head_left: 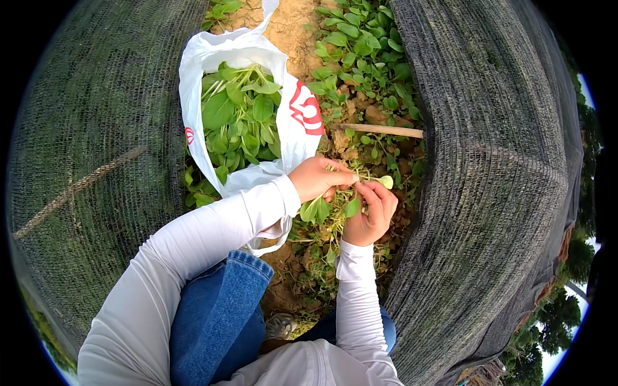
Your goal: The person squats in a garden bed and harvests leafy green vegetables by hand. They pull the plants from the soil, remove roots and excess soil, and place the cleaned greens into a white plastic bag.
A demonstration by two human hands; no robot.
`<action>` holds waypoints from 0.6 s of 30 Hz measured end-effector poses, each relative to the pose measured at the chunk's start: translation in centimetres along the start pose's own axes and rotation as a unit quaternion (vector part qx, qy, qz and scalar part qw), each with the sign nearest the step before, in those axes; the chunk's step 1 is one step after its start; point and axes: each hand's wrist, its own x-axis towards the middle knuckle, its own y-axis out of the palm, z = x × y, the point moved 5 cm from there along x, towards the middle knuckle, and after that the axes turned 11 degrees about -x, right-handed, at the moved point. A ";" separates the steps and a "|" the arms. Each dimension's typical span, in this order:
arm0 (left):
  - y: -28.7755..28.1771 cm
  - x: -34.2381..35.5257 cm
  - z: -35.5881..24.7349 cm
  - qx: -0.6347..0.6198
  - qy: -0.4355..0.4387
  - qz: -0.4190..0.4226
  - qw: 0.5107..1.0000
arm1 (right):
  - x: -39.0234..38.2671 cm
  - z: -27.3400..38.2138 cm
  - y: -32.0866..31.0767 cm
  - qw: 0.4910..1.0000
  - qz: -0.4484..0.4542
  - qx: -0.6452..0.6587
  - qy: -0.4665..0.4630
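My left hand (319, 179), fingers pinched, holds a small leafy green plant (315, 210) just right of a white plastic bag. My right hand (369, 215) grips the same plant at its stem, a pale yellowish leaf (384, 181) showing above its fingers. The two hands' fingertips meet at the stem. The bag (297, 148) lies open on the ground, stuffed with green leafy vegetables (238, 116) and marked with red printing.
Bare soil (290, 26) and low leafy plants (357, 38) fill the narrow gap between dark mesh netting (90, 103) on the left and more netting (483, 244) on the right. A wooden stick (386, 130) crosses the bed. My jeans-clad knee (225, 302) is at the bottom.
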 end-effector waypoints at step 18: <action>-0.7 -0.3 -0.3 0.311 0.092 -0.041 0.945 | -2.1 -4.2 5.0 0.797 0.261 0.391 0.379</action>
